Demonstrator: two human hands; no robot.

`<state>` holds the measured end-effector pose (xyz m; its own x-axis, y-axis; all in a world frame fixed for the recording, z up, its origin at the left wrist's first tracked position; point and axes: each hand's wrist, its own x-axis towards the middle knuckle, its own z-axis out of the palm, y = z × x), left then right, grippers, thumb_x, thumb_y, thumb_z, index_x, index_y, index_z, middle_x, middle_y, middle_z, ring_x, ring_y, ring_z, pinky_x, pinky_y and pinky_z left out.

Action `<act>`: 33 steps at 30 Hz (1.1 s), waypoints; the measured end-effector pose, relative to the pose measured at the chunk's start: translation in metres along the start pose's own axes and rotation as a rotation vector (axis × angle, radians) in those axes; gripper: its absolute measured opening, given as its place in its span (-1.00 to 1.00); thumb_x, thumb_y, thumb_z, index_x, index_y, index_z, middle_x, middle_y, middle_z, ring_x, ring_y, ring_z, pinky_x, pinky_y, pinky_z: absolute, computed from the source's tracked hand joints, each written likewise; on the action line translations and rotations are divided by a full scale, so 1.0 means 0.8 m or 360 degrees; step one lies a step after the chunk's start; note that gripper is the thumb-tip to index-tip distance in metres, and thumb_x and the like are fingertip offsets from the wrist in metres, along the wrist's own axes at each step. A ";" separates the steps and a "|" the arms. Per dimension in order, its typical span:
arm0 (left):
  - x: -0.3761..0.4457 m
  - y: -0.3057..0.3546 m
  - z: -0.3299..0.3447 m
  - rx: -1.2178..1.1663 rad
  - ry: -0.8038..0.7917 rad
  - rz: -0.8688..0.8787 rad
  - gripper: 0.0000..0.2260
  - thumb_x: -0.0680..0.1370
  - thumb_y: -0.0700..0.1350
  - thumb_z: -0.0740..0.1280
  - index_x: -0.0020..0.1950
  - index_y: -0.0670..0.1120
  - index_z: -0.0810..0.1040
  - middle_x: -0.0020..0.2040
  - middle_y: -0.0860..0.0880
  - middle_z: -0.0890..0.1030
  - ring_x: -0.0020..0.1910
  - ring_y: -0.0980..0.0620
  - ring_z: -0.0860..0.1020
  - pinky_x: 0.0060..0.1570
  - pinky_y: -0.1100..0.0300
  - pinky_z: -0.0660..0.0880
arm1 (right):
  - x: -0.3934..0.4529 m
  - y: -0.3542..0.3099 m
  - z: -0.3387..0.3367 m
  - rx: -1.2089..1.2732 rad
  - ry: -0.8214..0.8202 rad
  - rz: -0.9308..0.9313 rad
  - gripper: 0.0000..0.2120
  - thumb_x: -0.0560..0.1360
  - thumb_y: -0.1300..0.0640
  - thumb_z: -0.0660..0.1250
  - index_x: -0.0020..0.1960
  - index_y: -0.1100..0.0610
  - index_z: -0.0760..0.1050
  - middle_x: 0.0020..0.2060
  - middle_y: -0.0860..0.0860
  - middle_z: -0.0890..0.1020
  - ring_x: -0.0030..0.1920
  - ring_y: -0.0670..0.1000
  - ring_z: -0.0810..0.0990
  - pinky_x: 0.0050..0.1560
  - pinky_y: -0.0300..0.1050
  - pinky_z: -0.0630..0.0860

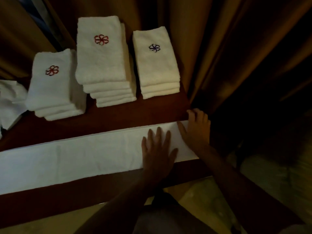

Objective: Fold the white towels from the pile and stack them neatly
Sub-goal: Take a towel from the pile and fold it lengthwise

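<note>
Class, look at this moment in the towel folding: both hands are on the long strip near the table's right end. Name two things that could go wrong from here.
1. The long towel strip ends right at the table's right edge, under the right hand; a careless pull might drag it off.
2. The middle stack is tall, with its layers stepped rather than flush, so adding another towel could tip it.

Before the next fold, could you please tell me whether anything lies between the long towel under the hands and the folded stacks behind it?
Nothing visible does. The long white towel strip lies flat under both hands, and only bare dark red tabletop separates it from the three stacks of folded white towels.
</note>
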<state>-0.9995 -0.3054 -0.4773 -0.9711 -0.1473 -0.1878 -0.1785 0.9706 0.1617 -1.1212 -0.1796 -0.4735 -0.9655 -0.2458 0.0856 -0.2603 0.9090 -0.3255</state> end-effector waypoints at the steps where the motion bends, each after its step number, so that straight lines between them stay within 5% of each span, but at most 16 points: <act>1: 0.000 0.000 0.003 0.0034 0.0021 -0.0008 -0.36 0.59 0.32 -0.05 0.59 0.01 0.15 0.58 -0.20 0.14 0.54 -0.33 0.12 0.43 -0.29 0.14 | -0.012 0.002 0.001 -0.0074 -0.0008 -0.0131 -0.52 0.54 -0.12 0.25 0.35 0.15 0.43 0.31 0.19 0.44 0.29 0.24 0.41 0.25 0.20 0.38; 5: 0.008 0.013 0.006 0.0030 0.0038 -0.0088 -0.40 0.59 0.25 -0.02 0.55 -0.01 0.27 0.53 -0.22 0.27 0.48 -0.36 0.23 0.38 -0.31 0.23 | -0.051 0.011 0.018 -0.0260 -0.0029 -0.0558 -0.50 0.56 -0.05 0.08 0.33 0.21 0.50 0.29 0.21 0.55 0.28 0.24 0.54 0.22 0.18 0.49; 19: -0.010 -0.031 0.009 -0.0139 0.0186 0.0009 -0.44 0.65 0.22 0.02 0.61 0.04 0.10 0.62 -0.05 0.06 0.60 -0.14 -0.03 0.53 -0.17 0.00 | -0.062 0.009 0.030 -0.0326 -0.0249 -0.0409 -0.33 0.64 -0.15 -0.15 0.53 0.31 0.19 0.51 0.29 0.24 0.52 0.25 0.21 0.49 0.16 0.19; 24: -0.020 -0.076 0.004 -0.0031 0.0149 -0.0125 -0.43 0.65 0.24 -0.04 0.62 0.04 0.05 0.62 -0.06 0.03 0.59 -0.17 -0.05 0.53 -0.20 -0.01 | -0.061 -0.006 0.024 -0.0387 -0.0216 -0.0351 -0.39 0.57 -0.04 -0.01 0.45 0.35 0.33 0.43 0.36 0.34 0.45 0.35 0.31 0.45 0.29 0.21; 27: -0.017 -0.069 0.006 -0.0060 0.0118 -0.0139 -0.44 0.66 0.22 -0.08 0.62 0.02 0.04 0.62 -0.08 0.00 0.59 -0.19 -0.08 0.52 -0.21 -0.02 | -0.068 -0.056 0.029 -0.0322 -0.0146 -0.0391 -0.42 0.51 0.01 0.01 0.40 0.31 0.40 0.39 0.34 0.41 0.42 0.32 0.35 0.47 0.20 0.16; 33: -0.022 -0.095 0.008 0.0017 0.0150 -0.0053 -0.48 0.68 0.15 -0.06 0.62 -0.01 0.07 0.62 -0.07 0.03 0.60 -0.12 -0.05 0.53 -0.17 0.02 | -0.092 -0.072 0.054 -0.0282 -0.0233 -0.0588 -0.43 0.64 -0.06 -0.01 0.49 0.28 0.30 0.47 0.30 0.31 0.50 0.26 0.26 0.47 0.22 0.25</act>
<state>-0.9678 -0.3749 -0.4924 -0.9754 -0.1961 -0.1005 -0.2095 0.9667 0.1468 -1.0351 -0.2285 -0.5013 -0.8004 -0.5989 0.0271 -0.5968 0.7917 -0.1306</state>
